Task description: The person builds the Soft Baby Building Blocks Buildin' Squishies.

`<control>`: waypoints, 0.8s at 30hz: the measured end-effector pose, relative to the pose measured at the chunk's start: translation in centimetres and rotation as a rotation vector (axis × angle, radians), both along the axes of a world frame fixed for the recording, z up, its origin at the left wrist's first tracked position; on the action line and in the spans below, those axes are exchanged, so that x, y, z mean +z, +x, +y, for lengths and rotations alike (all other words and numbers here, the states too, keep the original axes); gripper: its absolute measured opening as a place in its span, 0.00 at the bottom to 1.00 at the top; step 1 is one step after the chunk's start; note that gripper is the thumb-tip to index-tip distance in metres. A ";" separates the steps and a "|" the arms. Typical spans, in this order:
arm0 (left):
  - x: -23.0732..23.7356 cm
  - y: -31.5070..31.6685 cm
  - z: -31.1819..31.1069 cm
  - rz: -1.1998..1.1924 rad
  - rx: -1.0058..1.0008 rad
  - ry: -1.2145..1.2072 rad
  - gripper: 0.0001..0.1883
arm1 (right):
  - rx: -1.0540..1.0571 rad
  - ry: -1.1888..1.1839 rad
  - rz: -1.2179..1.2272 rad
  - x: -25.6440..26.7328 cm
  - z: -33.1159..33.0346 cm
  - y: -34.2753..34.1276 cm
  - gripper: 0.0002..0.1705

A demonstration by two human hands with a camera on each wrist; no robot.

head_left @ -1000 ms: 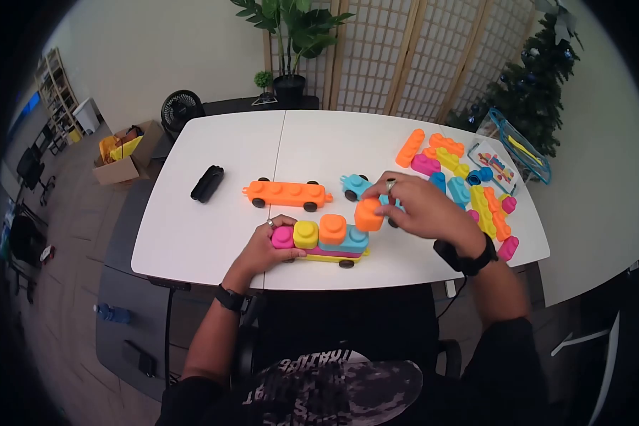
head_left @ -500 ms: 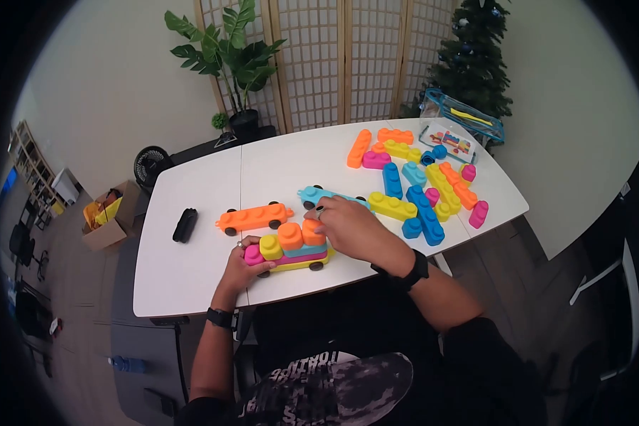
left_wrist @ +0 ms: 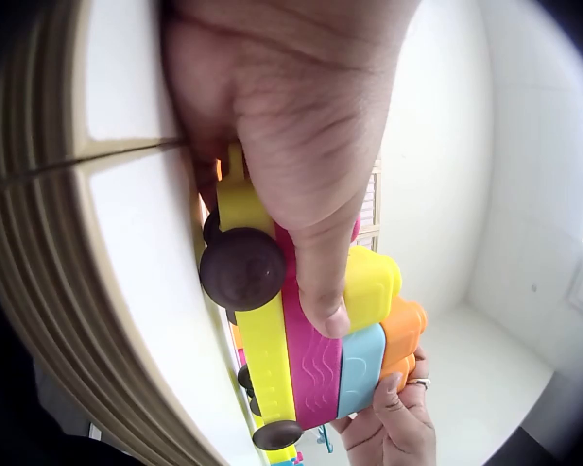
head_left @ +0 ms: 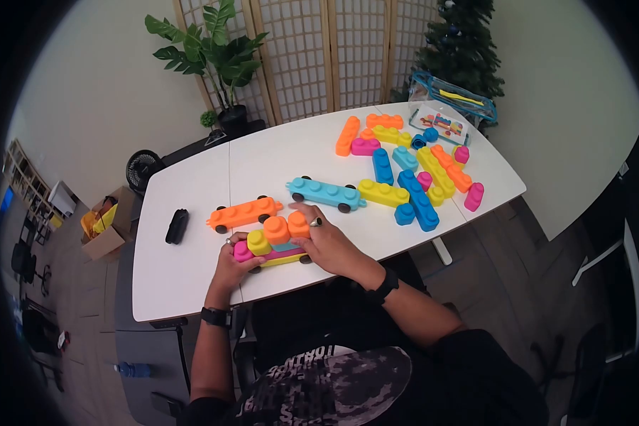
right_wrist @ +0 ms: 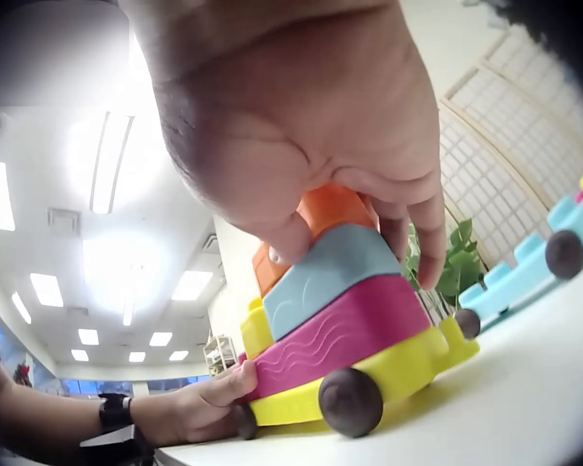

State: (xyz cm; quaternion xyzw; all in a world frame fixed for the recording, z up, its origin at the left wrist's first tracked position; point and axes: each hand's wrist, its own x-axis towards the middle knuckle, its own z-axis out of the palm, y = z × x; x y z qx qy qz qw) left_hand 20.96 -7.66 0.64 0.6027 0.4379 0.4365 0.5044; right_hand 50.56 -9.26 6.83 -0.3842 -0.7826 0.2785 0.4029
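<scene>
Well, L hand [head_left: 227, 271] grips wavy pink blk [left_wrist: 313, 374], R hand [head_left: 334, 248] 1 orange cube [head_left: 299, 225].

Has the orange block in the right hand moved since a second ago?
Yes: the orange block moved left, toward the table seam, and down onto the turquoise block.

The magenta block [right_wrist: 340, 330] is patterned with wavy lines. The object [head_left: 177, 226] near the left edge of the white worktop [head_left: 192, 270] is coloured black.
</scene>
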 end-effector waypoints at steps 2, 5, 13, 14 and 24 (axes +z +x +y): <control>0.2 0.0 -0.2 0.001 -0.002 -0.014 0.29 | -0.010 -0.066 0.082 -0.9 0.1 -0.1 0.36; 0.4 0.0 -0.3 -0.006 0.003 -0.047 0.29 | -0.028 -0.143 0.038 -1.4 0.3 -0.1 0.35; 0.0 -0.2 0.0 -0.008 -0.012 0.005 0.30 | 0.048 -0.251 0.075 -1.3 0.7 0.3 0.34; 0.1 -0.1 -0.1 -0.007 -0.012 0.004 0.30 | 0.062 -0.234 0.094 -1.6 0.9 0.3 0.34; 0.3 0.1 -0.3 -0.009 0.031 -0.032 0.32 | 0.040 -0.228 -0.042 -5.9 1.9 0.9 0.36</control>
